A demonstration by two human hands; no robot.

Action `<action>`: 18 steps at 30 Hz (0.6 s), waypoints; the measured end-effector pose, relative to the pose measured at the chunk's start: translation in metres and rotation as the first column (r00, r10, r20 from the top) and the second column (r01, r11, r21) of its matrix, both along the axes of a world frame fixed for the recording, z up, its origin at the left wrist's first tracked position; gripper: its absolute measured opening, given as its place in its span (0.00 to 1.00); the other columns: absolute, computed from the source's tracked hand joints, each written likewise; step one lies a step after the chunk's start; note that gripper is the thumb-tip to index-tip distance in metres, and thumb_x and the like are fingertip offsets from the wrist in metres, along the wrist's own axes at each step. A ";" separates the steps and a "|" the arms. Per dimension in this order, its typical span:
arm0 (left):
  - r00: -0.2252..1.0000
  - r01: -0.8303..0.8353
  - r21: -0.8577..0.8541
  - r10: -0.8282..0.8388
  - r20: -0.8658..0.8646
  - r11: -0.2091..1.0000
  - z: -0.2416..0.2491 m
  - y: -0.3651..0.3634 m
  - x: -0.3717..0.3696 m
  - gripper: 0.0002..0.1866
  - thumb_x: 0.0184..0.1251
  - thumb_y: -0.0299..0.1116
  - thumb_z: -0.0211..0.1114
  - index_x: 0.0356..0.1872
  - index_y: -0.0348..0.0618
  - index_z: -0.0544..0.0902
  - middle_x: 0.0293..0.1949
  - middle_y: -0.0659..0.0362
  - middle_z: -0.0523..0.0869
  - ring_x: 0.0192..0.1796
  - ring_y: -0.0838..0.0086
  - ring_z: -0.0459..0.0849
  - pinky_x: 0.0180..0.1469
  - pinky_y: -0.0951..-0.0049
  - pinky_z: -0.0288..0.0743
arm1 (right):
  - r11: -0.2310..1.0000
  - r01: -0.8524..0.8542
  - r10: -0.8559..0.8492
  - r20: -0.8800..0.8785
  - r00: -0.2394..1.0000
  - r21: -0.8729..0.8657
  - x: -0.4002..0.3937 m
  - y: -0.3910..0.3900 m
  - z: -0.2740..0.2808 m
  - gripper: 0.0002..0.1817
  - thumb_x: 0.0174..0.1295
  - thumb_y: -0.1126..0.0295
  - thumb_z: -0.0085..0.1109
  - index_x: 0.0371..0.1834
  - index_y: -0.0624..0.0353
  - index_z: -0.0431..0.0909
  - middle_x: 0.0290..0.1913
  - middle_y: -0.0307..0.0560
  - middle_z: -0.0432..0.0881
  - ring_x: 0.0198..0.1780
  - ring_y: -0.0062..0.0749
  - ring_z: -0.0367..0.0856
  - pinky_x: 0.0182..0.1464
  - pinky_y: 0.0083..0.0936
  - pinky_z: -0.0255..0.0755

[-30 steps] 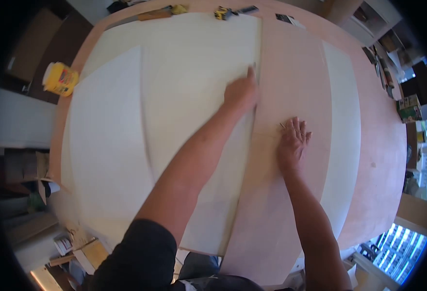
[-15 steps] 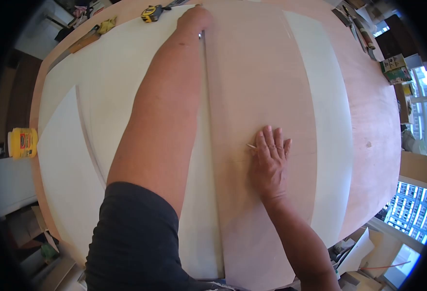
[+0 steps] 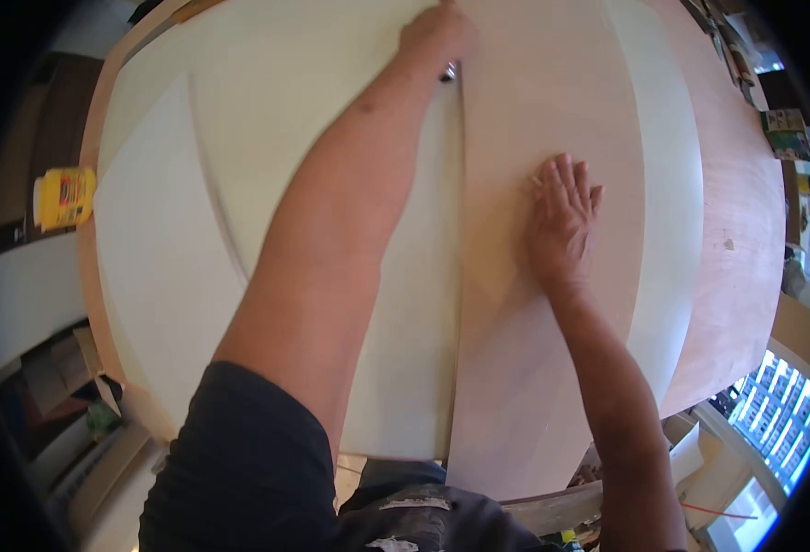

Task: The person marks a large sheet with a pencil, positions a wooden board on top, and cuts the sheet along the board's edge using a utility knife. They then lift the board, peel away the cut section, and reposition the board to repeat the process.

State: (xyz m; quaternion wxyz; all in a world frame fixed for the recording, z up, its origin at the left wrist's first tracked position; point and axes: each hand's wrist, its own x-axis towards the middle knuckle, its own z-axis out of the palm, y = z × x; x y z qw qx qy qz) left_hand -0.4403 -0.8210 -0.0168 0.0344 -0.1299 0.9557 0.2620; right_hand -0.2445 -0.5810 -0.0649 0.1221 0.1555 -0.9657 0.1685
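A long pinkish-brown board (image 3: pixel 552 101) lies over a large pale sheet (image 3: pixel 285 83) on the table. My left hand (image 3: pixel 442 35) is closed at the far part of the board's left edge, with a small shiny metal piece (image 3: pixel 448 71) showing just below it; the rest of what it grips is hidden. My right hand (image 3: pixel 566 212) presses palm down on the board, fingers stretched forward, and a small pale stick (image 3: pixel 538 181) pokes out beside its index finger. To the left, a white curved-edge piece (image 3: pixel 161 212) lies on the pale sheet.
A yellow tub (image 3: pixel 64 198) stands at the table's left edge. The wooden tabletop (image 3: pixel 736 202) shows on the right. Tools (image 3: pixel 732 55) lie at the far right, near a green box (image 3: pixel 787 134). Shelves with scraps (image 3: pixel 64 377) are at lower left.
The view has shifted, so the table and both hands appear further right, with my right hand higher in the picture. The tape measure has left the view. Both hands keep much the same placement on the board.
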 end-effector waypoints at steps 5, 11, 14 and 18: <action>0.999 0.005 0.015 -0.006 0.042 1.000 -0.004 0.038 0.144 0.29 0.67 0.33 0.54 0.69 0.34 0.65 0.47 0.39 0.88 0.49 0.46 0.88 0.52 0.50 0.81 | 0.998 0.009 -0.006 -0.040 0.999 0.056 0.000 0.001 -0.005 0.23 0.73 0.64 0.52 0.68 0.57 0.76 0.75 0.52 0.70 0.78 0.57 0.61 0.78 0.62 0.48; 0.980 0.054 0.120 -0.076 0.183 0.991 0.021 0.082 0.340 0.38 0.69 0.33 0.55 0.77 0.32 0.55 0.34 0.43 0.88 0.34 0.51 0.88 0.40 0.52 0.82 | 0.997 0.020 -0.015 -0.069 0.998 0.070 -0.003 0.001 -0.013 0.23 0.76 0.57 0.45 0.69 0.51 0.76 0.75 0.46 0.71 0.79 0.52 0.62 0.78 0.60 0.50; 0.958 0.064 0.165 -0.107 0.265 0.984 0.027 0.103 0.424 0.39 0.68 0.33 0.56 0.78 0.31 0.53 0.30 0.45 0.88 0.28 0.53 0.87 0.34 0.52 0.81 | 0.987 0.029 -0.016 -0.086 0.996 0.156 -0.006 0.001 -0.014 0.23 0.78 0.57 0.43 0.69 0.50 0.75 0.76 0.46 0.70 0.78 0.50 0.62 0.77 0.57 0.53; 0.950 0.090 0.086 -0.111 0.291 0.992 0.026 0.129 0.531 0.43 0.67 0.30 0.55 0.81 0.37 0.46 0.35 0.43 0.89 0.34 0.52 0.90 0.40 0.51 0.84 | 0.937 -0.087 0.134 -0.120 0.984 0.337 -0.060 0.026 -0.080 0.24 0.77 0.53 0.45 0.70 0.47 0.75 0.77 0.44 0.68 0.80 0.46 0.60 0.78 0.51 0.53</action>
